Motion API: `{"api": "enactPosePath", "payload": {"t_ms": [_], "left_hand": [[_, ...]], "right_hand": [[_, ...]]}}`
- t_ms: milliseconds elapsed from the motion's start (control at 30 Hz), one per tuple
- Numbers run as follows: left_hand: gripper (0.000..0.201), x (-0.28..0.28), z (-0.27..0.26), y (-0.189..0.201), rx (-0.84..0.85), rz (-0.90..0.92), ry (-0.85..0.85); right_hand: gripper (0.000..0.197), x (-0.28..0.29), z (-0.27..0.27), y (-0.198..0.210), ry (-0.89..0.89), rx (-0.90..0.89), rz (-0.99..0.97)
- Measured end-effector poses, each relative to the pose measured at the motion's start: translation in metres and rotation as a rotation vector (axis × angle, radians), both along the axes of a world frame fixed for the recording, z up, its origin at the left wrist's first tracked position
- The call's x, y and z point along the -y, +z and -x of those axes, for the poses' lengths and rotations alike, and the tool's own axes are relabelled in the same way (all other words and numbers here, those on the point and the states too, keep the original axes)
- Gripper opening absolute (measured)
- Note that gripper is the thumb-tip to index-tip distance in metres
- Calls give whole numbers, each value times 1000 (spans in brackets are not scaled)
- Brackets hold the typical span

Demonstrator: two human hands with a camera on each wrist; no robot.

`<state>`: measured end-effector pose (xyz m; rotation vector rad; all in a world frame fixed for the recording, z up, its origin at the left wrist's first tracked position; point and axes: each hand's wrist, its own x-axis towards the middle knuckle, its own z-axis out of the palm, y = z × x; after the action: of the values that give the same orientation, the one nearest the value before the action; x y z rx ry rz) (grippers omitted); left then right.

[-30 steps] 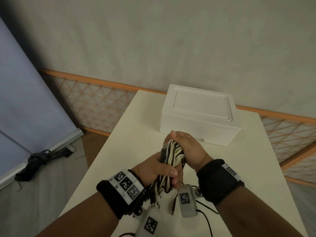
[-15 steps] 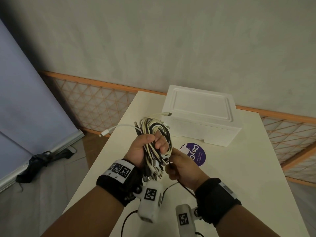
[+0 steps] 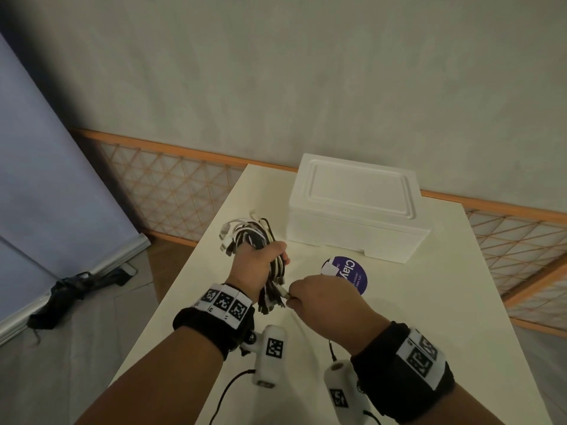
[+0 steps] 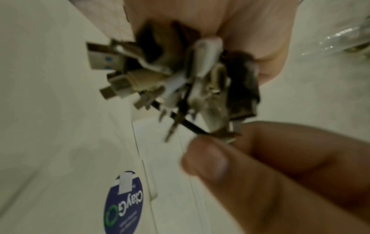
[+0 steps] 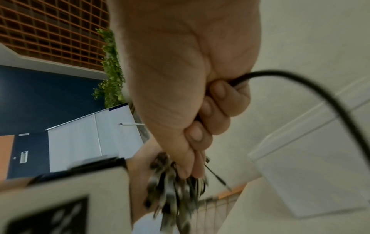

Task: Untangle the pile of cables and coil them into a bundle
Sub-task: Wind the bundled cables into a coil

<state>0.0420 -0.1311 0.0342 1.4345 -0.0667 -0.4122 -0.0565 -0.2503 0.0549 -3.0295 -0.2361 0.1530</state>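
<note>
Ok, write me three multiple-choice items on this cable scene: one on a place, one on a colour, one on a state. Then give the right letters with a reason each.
1. Where is the white foam box?
A. on the floor
B. at the far end of the table
C. in the left hand

2. What colour is the round sticker?
A. red
B. yellow
C. purple

3. What is the left hand doing?
A. gripping the cable bundle
B. lying flat on the table
C. lifting the box lid

Answers: 1 B, the box stands on the tabletop by the wall. 2 C, purple with white lettering. 3 A, its fingers curl round the bundle while the right hand pinches a connector at the bundle's lower end.
</note>
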Motion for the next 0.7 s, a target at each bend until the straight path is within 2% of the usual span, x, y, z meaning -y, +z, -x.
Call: {"api": "enactPosePath", "payload": {"t_ms": [133, 267, 300, 333, 433, 533, 567, 633, 700], "left_hand": [[26, -3, 4, -1, 75, -227, -93], [35, -2, 8, 2, 125, -288, -177], [38, -2, 10, 4, 131, -298, -197], [40, -2, 12, 6, 122, -306, -210], [30, -3, 15, 10, 75, -246, -280], [24, -3, 24, 15, -12, -122, -345], [28, -3, 27, 13, -79, -41, -369], [48, -2, 32, 11, -184, 110, -426], [63, -1, 34, 7, -142, 130, -519]], "right_hand": [[31, 9, -3, 15, 94, 48, 93], [18, 10, -7, 31, 178, 173, 109], [12, 12, -8, 36, 195, 242, 117], [15, 15, -9, 38, 212, 316, 100], [22, 25, -10, 44, 302, 454, 21], [7, 36, -12, 50, 363, 578, -68], [8, 38, -14, 53, 363, 611, -71], [14, 40, -19, 55, 390, 651, -59], [17, 38, -25, 54, 423, 667, -84]]}}
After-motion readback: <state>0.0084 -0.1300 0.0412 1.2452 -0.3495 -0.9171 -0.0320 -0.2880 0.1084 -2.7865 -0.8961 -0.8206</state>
